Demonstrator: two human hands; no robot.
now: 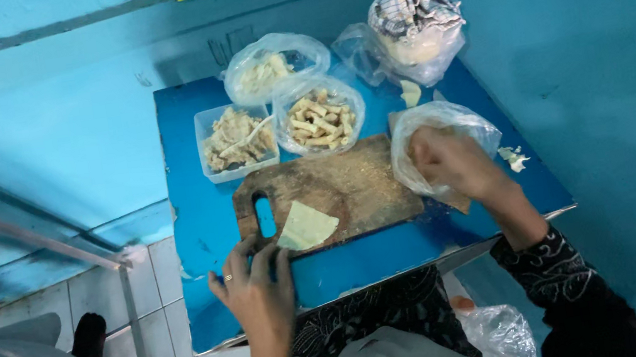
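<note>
With one pale wrapper sheet [306,226] already flat on the wooden cutting board [352,182], I rested my left hand [254,284] open-fingered at its edge while my right hand [450,160] reached inside the clear plastic bag [456,120], its grip hidden, the tub of filling [235,140] untouched.

Wrapper [306,226] lies on board [336,188], tubs [236,138] behind it.

Blue walls [595,61] surround a small blue table [196,205], with white floor tiles [178,308] at seven o'clock beside a grey metal rail [16,236].
</note>
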